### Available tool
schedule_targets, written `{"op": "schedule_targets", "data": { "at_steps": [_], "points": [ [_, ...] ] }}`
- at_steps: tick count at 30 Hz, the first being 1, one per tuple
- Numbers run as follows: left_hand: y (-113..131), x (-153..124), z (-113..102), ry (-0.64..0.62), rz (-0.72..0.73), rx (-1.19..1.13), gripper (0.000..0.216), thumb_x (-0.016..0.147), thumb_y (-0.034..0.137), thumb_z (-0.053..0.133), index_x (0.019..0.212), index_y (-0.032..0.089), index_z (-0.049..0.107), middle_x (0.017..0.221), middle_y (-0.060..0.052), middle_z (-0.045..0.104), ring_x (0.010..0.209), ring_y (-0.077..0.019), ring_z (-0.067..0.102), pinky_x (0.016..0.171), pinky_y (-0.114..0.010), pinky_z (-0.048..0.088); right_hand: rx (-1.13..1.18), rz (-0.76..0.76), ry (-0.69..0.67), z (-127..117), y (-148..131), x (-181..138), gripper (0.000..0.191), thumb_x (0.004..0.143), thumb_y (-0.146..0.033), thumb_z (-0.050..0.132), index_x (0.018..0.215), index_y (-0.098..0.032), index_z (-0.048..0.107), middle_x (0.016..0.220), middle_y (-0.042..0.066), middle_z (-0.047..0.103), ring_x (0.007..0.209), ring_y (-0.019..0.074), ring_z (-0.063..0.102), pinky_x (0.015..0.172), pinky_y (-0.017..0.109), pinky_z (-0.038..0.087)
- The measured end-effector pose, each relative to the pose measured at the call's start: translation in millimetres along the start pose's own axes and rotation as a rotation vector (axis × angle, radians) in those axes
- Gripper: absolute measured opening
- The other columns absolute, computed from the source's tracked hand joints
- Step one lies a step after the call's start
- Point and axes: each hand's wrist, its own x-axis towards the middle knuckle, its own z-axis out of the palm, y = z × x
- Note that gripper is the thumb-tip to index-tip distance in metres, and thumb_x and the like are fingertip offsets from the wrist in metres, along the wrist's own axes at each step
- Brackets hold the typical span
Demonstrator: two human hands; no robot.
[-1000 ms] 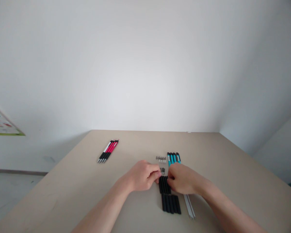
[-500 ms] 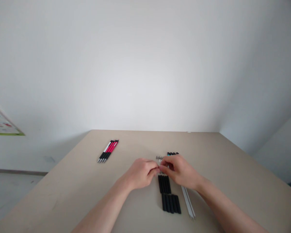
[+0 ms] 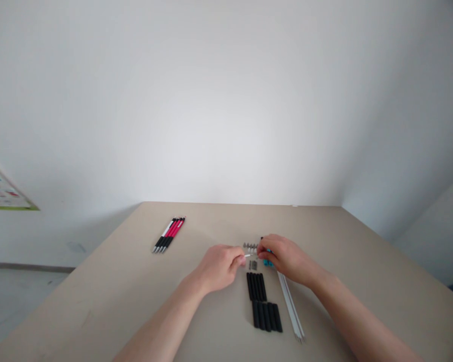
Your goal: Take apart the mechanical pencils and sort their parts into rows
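My left hand [image 3: 219,265] is closed in a pinch on a thin white part [image 3: 249,255] that sticks out to the right. My right hand [image 3: 281,256] is closed over the teal pen barrels [image 3: 268,263], its fingertips at the row of small metal tips [image 3: 250,246]. Whether it holds a barrel is hidden. Just below the hands lie small springs [image 3: 252,264], a row of black grip sleeves [image 3: 255,286] and a second black row [image 3: 267,317]. White refills [image 3: 290,309] lie to their right.
Several assembled red, white and black pens [image 3: 168,234] lie at the far left of the beige table [image 3: 136,281]. A white wall stands behind. A poster [image 3: 0,193] hangs at the left.
Both hands moved away from the black sleeves toward the far parts. My right hand went up over the teal barrels, and my left hand now pinches a thin white part.
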Motion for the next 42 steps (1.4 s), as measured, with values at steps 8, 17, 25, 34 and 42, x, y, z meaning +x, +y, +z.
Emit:
{"op": "schedule_targets", "data": {
  "at_steps": [8,17,25,34,42],
  "points": [
    [5.7,0.6,-1.9,-0.028,0.028,0.051,0.025,0.092,0.027,0.038,0.075,0.020,0.057,0.067,0.001,0.061,0.063,-0.0130,0.054,0.058,-0.021,0.033,-0.027,-0.060,-0.035,-1.3,-4.5,-1.7,0.020,0.076,-0.004,0.048,0.078,-0.019,0.062,0.079,0.002,0.060,0.079,0.0149,0.051,0.068,0.023,0.036],
    [6.1,0.7,-3.3,-0.046,0.025,0.029,0.026,0.092,0.027,0.037,0.075,0.020,0.055,0.068,0.001,0.060,0.062,-0.0126,0.053,0.058,-0.020,0.031,-0.066,-0.056,-0.093,1.6,-1.6,-2.8,0.020,0.075,-0.005,0.050,0.079,-0.020,0.062,0.085,0.002,0.055,0.078,0.0135,0.052,0.068,0.022,0.034],
    [5.6,1.2,-2.7,-0.032,0.023,0.058,0.026,0.092,0.027,0.037,0.076,0.020,0.057,0.067,0.001,0.060,0.062,-0.0131,0.052,0.057,-0.021,0.030,-0.127,-0.030,-0.118,-1.0,-5.6,-3.7,0.020,0.078,-0.010,0.051,0.088,-0.022,0.063,0.088,0.002,0.055,0.084,0.0157,0.053,0.070,0.024,0.035],
    [7.9,0.7,-3.4,-0.037,0.021,0.040,0.028,0.093,0.027,0.036,0.076,0.020,0.057,0.069,0.001,0.060,0.063,-0.0131,0.053,0.058,-0.021,0.032,-0.167,0.007,-0.098,-0.1,-5.7,-2.8,0.014,0.079,-0.015,0.054,0.086,-0.022,0.063,0.086,0.003,0.057,0.081,0.0170,0.054,0.067,0.025,0.035],
    [7.1,0.3,-2.4,-0.044,0.028,0.028,0.026,0.092,0.026,0.038,0.074,0.019,0.056,0.070,0.001,0.061,0.064,-0.0126,0.053,0.059,-0.021,0.033,-0.176,-0.001,-0.093,1.9,-6.6,-1.4,0.011,0.080,-0.017,0.056,0.086,-0.023,0.063,0.086,0.002,0.059,0.081,0.0172,0.055,0.067,0.025,0.035]
  ]
}}
